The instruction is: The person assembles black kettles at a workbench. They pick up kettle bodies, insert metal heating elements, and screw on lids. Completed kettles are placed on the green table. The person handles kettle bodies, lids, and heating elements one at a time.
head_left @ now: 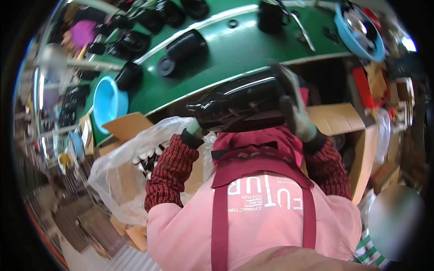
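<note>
- Here we go: your right hand [299, 112], gloved, is clasped at the wide end of the glossy black vessel [244, 97], holding it up in front of your chest.
- Your left hand [195, 128], in a pale green glove, is at the narrow end, mostly tucked behind it; how wide its fingers stand, you cannot tell from here.
- So there's the vessel, lying sideways in the air between your 2 hands, narrow end left, wide end right and a little higher, just short of the table [235, 54] in this view.
- Below it, your maroon apron [260, 165] over a pink top [266, 226], with 2 red-and-black sleeves [169, 169] reaching up.
- To your left, a cardboard box [131, 126] with a clear plastic liner [110, 176] spilling over; small black-and-white pieces [148, 161] show inside.
- To your right, another open cardboard box, its flap [337, 118] near your right hand.
- Out on the green table: a black cylinder [190, 45] on its side, a small black ring [232, 24], an upright dark container [270, 17] and a slim metal tool [304, 31].
- And at the ends, 2 blue basins: the left basin [108, 101] by a dark cup-like piece [128, 76], the right basin [350, 41] loaded with mixed items.
</note>
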`<state>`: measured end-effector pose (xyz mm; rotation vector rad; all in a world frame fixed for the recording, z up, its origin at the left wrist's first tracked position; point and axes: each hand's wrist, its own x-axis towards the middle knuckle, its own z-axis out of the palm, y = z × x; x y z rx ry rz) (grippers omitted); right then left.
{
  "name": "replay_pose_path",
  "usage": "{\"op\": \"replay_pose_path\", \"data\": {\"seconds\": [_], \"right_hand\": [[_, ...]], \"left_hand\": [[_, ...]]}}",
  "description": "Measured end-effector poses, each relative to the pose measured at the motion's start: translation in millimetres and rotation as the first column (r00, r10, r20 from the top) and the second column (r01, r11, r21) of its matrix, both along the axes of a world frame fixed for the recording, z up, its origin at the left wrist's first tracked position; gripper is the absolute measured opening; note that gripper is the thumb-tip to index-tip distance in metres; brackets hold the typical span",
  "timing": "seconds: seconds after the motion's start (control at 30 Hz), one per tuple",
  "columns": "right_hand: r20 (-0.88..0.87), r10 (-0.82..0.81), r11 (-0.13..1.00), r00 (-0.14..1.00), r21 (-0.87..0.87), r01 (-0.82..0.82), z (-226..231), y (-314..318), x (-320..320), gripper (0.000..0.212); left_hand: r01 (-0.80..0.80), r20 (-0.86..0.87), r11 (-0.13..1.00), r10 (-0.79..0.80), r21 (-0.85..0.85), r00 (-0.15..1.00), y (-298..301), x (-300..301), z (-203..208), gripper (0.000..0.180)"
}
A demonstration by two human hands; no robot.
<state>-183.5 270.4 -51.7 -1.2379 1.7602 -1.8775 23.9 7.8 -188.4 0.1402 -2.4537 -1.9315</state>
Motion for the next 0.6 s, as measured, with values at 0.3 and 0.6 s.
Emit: {"op": "replay_pose_path", "data": {"seconds": [0.3, 0.6], "right_hand": [[0.725, 0.069, 0.988, 0.685, -0.142, 0.051, -97.3, -3.8, 28.7, 0.067], [0.472, 0.04, 0.996, 0.88, -0.094, 0.004, -116.9, 12.5, 15.0, 0.049]], "left_hand": [[-0.096, 0.012, 0.868, 0.116, -0.487, 0.993, 13.8, -52.2, 139.2, 0.04], [-0.133, -0.138, 0.98, 0.153, 0.145, 0.978, 54.9, -62.0, 200.2, 0.092]]}}
